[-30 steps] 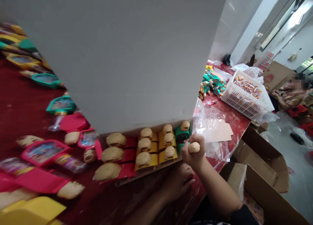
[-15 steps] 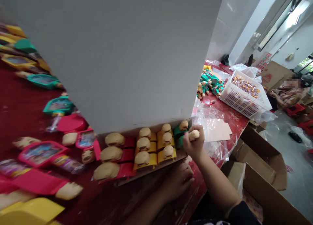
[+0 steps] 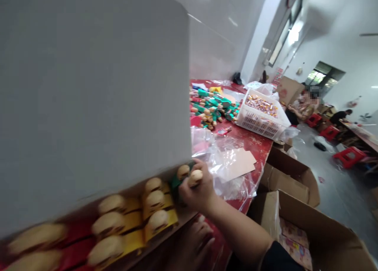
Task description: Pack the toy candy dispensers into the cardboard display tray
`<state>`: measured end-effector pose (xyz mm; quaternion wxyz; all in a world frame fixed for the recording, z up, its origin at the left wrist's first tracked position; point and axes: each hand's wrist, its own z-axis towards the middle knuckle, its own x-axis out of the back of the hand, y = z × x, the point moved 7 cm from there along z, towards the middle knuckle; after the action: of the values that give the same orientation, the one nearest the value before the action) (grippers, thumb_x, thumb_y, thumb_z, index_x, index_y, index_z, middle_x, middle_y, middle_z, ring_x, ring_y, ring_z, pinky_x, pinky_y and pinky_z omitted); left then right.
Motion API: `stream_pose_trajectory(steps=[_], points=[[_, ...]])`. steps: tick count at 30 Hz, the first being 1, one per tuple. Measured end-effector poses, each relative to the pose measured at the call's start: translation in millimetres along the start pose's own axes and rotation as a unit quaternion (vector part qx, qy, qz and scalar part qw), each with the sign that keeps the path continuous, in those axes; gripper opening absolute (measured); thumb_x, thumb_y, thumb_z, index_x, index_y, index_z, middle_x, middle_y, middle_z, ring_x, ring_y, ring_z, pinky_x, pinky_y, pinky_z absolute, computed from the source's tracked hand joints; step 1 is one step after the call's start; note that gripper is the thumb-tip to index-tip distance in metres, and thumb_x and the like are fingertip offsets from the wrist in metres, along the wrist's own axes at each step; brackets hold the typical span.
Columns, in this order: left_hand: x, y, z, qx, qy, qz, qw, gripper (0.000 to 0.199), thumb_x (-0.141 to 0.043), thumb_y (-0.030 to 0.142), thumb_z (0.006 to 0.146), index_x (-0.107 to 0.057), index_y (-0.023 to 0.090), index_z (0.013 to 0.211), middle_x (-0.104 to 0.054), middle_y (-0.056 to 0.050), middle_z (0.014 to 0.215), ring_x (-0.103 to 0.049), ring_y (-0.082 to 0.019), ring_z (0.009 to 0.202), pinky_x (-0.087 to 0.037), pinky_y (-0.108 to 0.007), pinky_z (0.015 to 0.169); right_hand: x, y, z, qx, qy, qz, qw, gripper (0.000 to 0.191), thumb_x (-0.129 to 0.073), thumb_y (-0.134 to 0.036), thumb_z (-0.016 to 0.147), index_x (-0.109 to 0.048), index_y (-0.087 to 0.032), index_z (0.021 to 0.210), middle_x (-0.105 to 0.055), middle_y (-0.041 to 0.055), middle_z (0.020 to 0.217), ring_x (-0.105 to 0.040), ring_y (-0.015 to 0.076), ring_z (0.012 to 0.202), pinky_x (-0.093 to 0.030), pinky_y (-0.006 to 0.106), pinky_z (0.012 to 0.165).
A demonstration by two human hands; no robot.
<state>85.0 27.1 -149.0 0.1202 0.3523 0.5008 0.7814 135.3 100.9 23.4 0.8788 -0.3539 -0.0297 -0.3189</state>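
Note:
A long carton holds rows of toys with round tan heads, with red, yellow and green bodies. Its large grey lid panel stands upright behind the rows. At the carton's right end, my right hand is closed around a tan-headed toy, beside a green toy in the box. Most of the held toy is hidden by my fingers. In shadow below the carton's front edge, my left hand has its fingers loosely apart and holds nothing visible.
Plastic bags and a flat cardboard piece lie on the red table. Farther back are a heap of green toys and a white crate of small packets. Open cartons stand beside the table; a person sits beyond.
The view has swung right, so the carton and both hands appear farther left. My right hand keeps the tan-headed toy at the carton's right end, and my left hand stays below the edge.

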Motion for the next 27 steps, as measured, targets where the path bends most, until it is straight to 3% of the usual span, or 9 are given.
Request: stream_pose_trajectory(steps=[3, 5, 9, 11, 13, 16, 20, 24, 27], points=[[-0.8, -4.9, 3.2, -0.008, -0.018, -0.009, 1.000, 0.023, -0.048, 0.038, 0.089, -0.065, 0.023, 0.086, -0.063, -0.005, 0.095, -0.056, -0.023, 0.090, -0.048, -0.036, 0.085, -8.7, 18.0, 2.2, -0.063, -0.008, -0.030, 0.998, 0.023, -0.049, -0.028, 0.064, -0.039, -0.023, 0.083, -0.050, -0.0020, 0.070, -0.048, 0.0135, 0.054, -0.045, 0.026, 0.051], [0.0, -4.8, 3.9, -0.006, -0.020, -0.012, 1.000, 0.025, -0.048, 0.040, 0.089, -0.065, 0.022, 0.086, -0.064, -0.006, 0.095, -0.057, -0.023, 0.090, -0.049, -0.036, 0.082, -10.6, 22.3, -0.7, -0.057, 0.002, -0.056, 0.997, 0.023, -0.048, -0.029, 0.064, -0.039, -0.023, 0.084, -0.050, -0.0020, 0.069, -0.048, 0.0136, 0.053, -0.044, 0.026, 0.050], [1.5, -3.7, 1.6, -0.005, -0.014, -0.002, 1.000, 0.025, -0.048, 0.039, 0.089, -0.064, 0.020, 0.086, -0.064, -0.009, 0.093, -0.059, -0.024, 0.090, -0.051, -0.037, 0.084, -14.6, 19.8, -13.2, 0.053, 0.014, -0.047, 0.997, 0.025, -0.048, -0.029, 0.066, -0.040, -0.023, 0.088, -0.056, 0.0037, 0.081, -0.060, 0.0196, 0.078, -0.054, 0.034, 0.076], [3.2, -4.2, 0.1, -0.010, 0.002, 0.006, 1.000, 0.022, -0.049, 0.038, 0.089, -0.064, 0.021, 0.090, -0.064, -0.008, 0.094, -0.060, -0.024, 0.090, -0.051, -0.037, 0.084, -17.4, 20.1, -20.3, 0.101, 0.013, -0.042, 0.994, 0.026, -0.049, -0.028, 0.066, -0.039, -0.024, 0.089, -0.056, 0.0038, 0.080, -0.062, 0.0220, 0.086, -0.050, 0.041, 0.091], [4.1, -5.0, -1.1, -0.016, 0.011, 0.013, 1.000, 0.020, -0.050, 0.037, 0.088, -0.064, 0.022, 0.091, -0.065, -0.006, 0.096, -0.060, -0.024, 0.091, -0.053, -0.037, 0.082, -19.5, 23.2, -25.1, 0.116, 0.013, -0.048, 0.992, 0.027, -0.050, -0.026, 0.066, -0.038, -0.024, 0.091, -0.056, 0.0030, 0.080, -0.063, 0.0223, 0.086, -0.048, 0.043, 0.095], [4.8, -6.0, -1.9, -0.019, 0.018, 0.027, 0.999, 0.019, -0.052, 0.037, 0.088, -0.064, 0.024, 0.093, -0.065, -0.005, 0.097, -0.061, -0.025, 0.092, -0.054, -0.039, 0.083, -21.6, 30.4, -28.6, 0.093, 0.007, -0.039, 0.995, 0.037, -0.053, -0.025, 0.065, -0.037, -0.024, 0.099, -0.059, 0.0074, 0.097, -0.062, 0.0231, 0.096, -0.052, 0.040, 0.090], [4.7, -3.7, -2.6, -0.020, 0.011, 0.029, 0.999, 0.019, -0.050, 0.037, 0.088, -0.064, 0.025, 0.092, -0.065, -0.004, 0.096, -0.062, -0.025, 0.092, -0.053, -0.042, 0.087, -24.4, 42.0, -32.3, 0.036, 0.000, -0.021, 0.999, 0.055, -0.058, -0.028, 0.061, -0.032, -0.024, 0.110, -0.050, 0.0146, 0.124, -0.059, 0.0249, 0.108, -0.054, 0.039, 0.085], [5.7, -1.6, -3.3, -0.003, 0.009, 0.017, 1.000, 0.019, -0.052, 0.037, 0.088, -0.064, 0.023, 0.091, -0.065, -0.006, 0.093, -0.061, -0.024, 0.088, -0.053, -0.039, 0.083, -27.2, 43.4, -35.4, 0.006, -0.004, 0.032, 0.999, 0.061, -0.058, -0.026, 0.061, -0.030, -0.024, 0.114, -0.049, 0.0133, 0.123, -0.057, 0.0235, 0.109, -0.051, 0.040, 0.089], [5.5, -0.8, -3.6, 0.019, 0.004, 0.013, 1.000, 0.018, -0.050, 0.036, 0.088, -0.063, 0.022, 0.088, -0.063, -0.006, 0.090, -0.060, -0.023, 0.086, -0.053, -0.037, 0.082, -22.0, 41.2, -32.8, -0.029, 0.001, 0.108, 0.994, 0.062, -0.060, -0.027, 0.063, -0.031, -0.024, 0.118, -0.052, 0.0092, 0.110, -0.058, 0.0216, 0.099, -0.050, 0.038, 0.085]])
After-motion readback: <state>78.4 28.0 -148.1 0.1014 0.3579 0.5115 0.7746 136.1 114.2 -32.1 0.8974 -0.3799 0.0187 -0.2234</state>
